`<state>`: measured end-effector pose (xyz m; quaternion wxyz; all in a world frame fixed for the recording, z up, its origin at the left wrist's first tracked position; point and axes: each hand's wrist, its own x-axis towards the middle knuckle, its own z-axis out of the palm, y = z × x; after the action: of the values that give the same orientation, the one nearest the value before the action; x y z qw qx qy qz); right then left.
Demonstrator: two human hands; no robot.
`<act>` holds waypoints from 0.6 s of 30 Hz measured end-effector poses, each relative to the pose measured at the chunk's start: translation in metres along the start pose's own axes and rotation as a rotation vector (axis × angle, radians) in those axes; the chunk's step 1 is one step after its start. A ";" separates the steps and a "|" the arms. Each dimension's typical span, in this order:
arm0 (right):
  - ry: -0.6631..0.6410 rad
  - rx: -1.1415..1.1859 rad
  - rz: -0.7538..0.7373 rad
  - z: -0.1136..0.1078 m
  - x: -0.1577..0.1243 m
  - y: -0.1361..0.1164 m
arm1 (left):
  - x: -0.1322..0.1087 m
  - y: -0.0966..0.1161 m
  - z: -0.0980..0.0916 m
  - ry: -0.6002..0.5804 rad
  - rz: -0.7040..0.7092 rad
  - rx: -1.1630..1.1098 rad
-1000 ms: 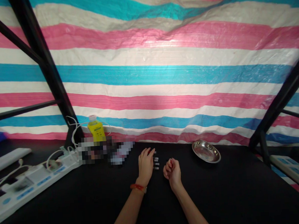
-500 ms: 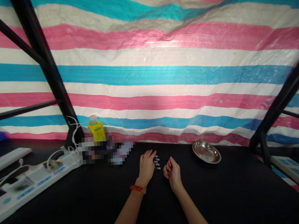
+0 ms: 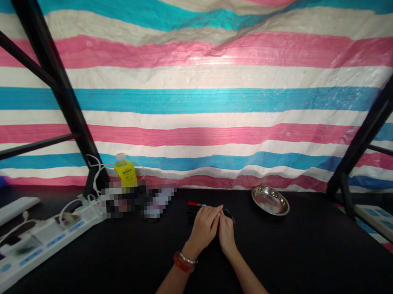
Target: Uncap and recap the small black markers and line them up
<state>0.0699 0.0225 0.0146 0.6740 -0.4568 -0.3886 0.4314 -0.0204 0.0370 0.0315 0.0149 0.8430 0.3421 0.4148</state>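
Note:
My left hand (image 3: 206, 224) lies over a group of markers, its fingers stretched out and close together. A red marker end (image 3: 194, 204) and several black marker ends (image 3: 191, 214) stick out to its left. My right hand (image 3: 226, 235) rests against the left one, and the fingertips of both meet. Its fingers look extended, partly covered by the left fingers. Dark marker ends (image 3: 227, 214) show just beyond its right side. The middles of the markers are hidden under the hands. An orange-red bracelet (image 3: 182, 263) and a silver bangle are on my left wrist.
A round metal dish (image 3: 271, 201) stands at the right on the black table (image 3: 290, 256). At the left are a white power strip (image 3: 33, 250) with cables, a yellow bottle (image 3: 126, 172) and blurred-out items. Black frame posts and a striped sheet (image 3: 213, 97) enclose the back.
Both hands have come together over the markers; the left moved right and the right hand uncurled and moved against it. Red and black marker ends now show left of the left hand.

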 end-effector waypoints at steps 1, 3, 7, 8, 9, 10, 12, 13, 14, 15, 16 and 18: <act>0.002 -0.029 -0.019 0.000 -0.001 -0.002 | 0.000 0.000 0.000 0.005 0.008 0.001; 0.016 -0.074 -0.047 0.000 -0.004 -0.005 | 0.000 0.000 0.000 0.000 0.027 -0.002; 0.046 -0.097 -0.095 -0.001 -0.006 -0.011 | -0.001 0.001 0.001 -0.002 0.037 -0.025; 0.054 -0.097 -0.106 -0.001 -0.006 -0.011 | -0.001 0.002 0.001 0.000 0.038 -0.029; 0.064 -0.106 -0.115 -0.002 -0.006 -0.010 | -0.001 0.002 0.002 0.002 0.040 -0.029; 0.076 -0.124 -0.122 -0.003 -0.005 -0.009 | -0.002 0.003 0.003 0.003 0.044 -0.028; 0.111 -0.173 -0.131 -0.006 -0.004 -0.004 | -0.003 0.003 0.005 0.013 0.053 -0.023; 0.135 -0.191 -0.139 -0.007 -0.004 -0.001 | -0.003 0.004 0.006 0.019 0.054 -0.022; 0.162 -0.200 -0.149 -0.008 -0.004 0.002 | -0.004 0.004 0.007 0.025 0.054 -0.023; 0.184 -0.202 -0.160 -0.008 -0.004 0.004 | -0.005 0.004 0.008 0.030 0.053 -0.025; 0.205 -0.204 -0.170 -0.009 -0.004 0.005 | -0.005 0.004 0.009 0.035 0.049 -0.027; 0.242 -0.231 -0.180 -0.009 -0.005 0.005 | -0.006 0.002 0.010 0.044 0.024 -0.039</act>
<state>0.0751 0.0166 0.0063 0.6947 -0.5433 -0.3909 0.2636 -0.0145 0.0344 0.0221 0.0187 0.8372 0.3242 0.4401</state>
